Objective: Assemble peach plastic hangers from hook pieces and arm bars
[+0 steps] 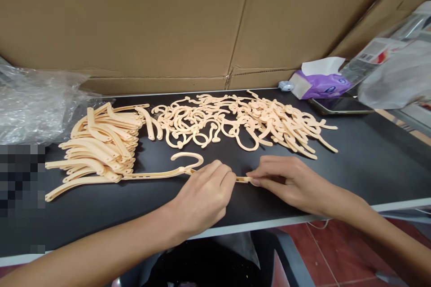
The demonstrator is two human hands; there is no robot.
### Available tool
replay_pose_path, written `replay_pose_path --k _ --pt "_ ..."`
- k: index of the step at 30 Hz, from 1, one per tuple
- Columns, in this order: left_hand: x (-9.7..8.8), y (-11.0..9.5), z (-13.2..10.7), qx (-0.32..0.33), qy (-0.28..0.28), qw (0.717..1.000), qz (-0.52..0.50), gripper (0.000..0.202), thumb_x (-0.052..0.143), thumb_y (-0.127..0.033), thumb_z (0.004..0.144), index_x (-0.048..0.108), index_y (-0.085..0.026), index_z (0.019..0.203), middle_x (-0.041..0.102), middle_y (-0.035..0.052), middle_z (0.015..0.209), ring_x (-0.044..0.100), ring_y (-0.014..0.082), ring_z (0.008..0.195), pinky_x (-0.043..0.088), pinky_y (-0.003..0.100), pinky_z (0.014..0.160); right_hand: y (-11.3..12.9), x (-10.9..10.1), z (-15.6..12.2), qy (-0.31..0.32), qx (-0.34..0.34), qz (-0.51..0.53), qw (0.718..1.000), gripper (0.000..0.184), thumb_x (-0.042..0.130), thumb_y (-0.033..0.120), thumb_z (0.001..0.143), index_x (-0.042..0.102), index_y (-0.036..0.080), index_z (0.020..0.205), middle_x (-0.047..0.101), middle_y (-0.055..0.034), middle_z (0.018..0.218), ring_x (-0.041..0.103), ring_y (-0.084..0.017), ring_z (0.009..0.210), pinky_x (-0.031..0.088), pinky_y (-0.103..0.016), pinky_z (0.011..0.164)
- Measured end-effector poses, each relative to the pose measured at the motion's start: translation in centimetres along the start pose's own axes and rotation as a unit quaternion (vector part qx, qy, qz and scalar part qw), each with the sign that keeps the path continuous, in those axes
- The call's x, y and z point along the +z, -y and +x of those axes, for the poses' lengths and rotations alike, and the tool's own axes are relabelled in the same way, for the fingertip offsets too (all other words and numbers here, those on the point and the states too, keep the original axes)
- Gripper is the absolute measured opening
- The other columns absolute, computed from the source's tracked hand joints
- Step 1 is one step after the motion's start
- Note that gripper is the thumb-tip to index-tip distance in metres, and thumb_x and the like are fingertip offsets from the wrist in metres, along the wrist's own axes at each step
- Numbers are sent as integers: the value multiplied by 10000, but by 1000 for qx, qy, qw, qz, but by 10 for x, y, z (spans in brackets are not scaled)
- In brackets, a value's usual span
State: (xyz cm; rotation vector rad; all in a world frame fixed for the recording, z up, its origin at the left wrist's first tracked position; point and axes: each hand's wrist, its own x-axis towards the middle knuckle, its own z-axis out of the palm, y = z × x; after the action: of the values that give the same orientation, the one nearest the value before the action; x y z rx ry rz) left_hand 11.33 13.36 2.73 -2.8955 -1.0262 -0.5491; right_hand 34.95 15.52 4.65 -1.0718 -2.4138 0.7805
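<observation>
A cream plastic folding hanger lies stretched out along the front of the dark table, its curved hook pointing up and left. My left hand is closed around its arm just right of the hook and covers that part. At the hanger's right end, my right hand pinches the tip between thumb and fingers; what lies inside the pinch is partly hidden. On the left, a heap of curved hanger arms touches the hanger's far left section. Loose hanger hooks are scattered behind my hands, beside more hanger pieces.
Crumpled clear plastic sits at the left. At the back right are a purple tissue pack, a flat tablet-like device and plastic bags. A cardboard wall stands behind the table.
</observation>
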Motion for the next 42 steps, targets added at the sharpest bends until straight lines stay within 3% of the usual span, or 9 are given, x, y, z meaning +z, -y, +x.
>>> replay_pose_path --k 7,13,17,21,24,30,35,38,42 --pt "0 0 -1 5 -5 1000 14 209 423 -9 899 588 -130 853 601 74 835 544 215 782 524 336 697 1 -4 5 27 22 -12 999 184 585 232 955 761 243 902 673 2 755 615 -115 666 453 -229 587" --pt "1 0 -2 17 -13 999 25 216 415 -12 900 576 -138 832 584 69 809 517 203 747 514 327 690 3 -1 3 7 18 -45 999 198 568 224 959 755 244 895 677 -5 773 619 -119 659 458 -238 595" --pt "0 1 -2 17 -25 999 25 233 411 -2 891 555 -150 781 552 58 768 493 199 698 480 324 635 5 4 1 -19 -21 -135 990 241 522 221 974 750 240 899 624 -12 731 553 -117 580 395 -249 547" --pt "-1 -1 -1 9 -37 999 27 239 413 -1 889 548 -158 770 535 49 753 482 197 685 465 321 622 11 8 0 -44 -86 -269 958 313 451 136 951 752 215 919 548 -7 681 431 -108 470 243 -281 460" --pt "-1 -1 -2 4 -37 999 22 234 413 3 884 550 -159 785 540 48 766 485 196 693 464 315 618 12 10 -3 -68 -124 -303 943 350 426 71 921 752 196 940 556 -7 689 424 -106 459 205 -297 446" --pt "-1 0 -1 1 -23 1000 -2 223 423 13 903 568 -140 828 572 57 810 511 204 750 496 325 671 -2 16 -9 -114 -108 -215 964 263 514 124 957 744 198 1062 638 -33 791 568 -132 654 407 -265 570" --pt "1 1 -3 -14 -21 999 -36 177 469 -6 914 604 -114 951 633 88 948 553 220 858 534 362 780 -10 21 -13 -147 -85 -169 971 232 565 185 968 752 210 1103 660 -98 964 606 -195 881 523 -365 771" --pt "1 1 -3 -15 -44 998 -47 178 487 -28 922 614 -122 1005 647 94 1007 573 225 889 539 371 787 -14 20 -15 -202 -73 -168 962 221 592 192 953 749 217 1105 657 -122 1120 621 -230 1031 532 -418 871" --pt "0 2 -2 -16 -80 995 -55 162 512 -72 939 627 -124 1040 644 103 1020 584 234 906 527 383 776 -26 7 -17 -304 -28 -193 932 185 590 197 950 750 199 1041 697 -106 1055 663 -234 984 533 -424 869"
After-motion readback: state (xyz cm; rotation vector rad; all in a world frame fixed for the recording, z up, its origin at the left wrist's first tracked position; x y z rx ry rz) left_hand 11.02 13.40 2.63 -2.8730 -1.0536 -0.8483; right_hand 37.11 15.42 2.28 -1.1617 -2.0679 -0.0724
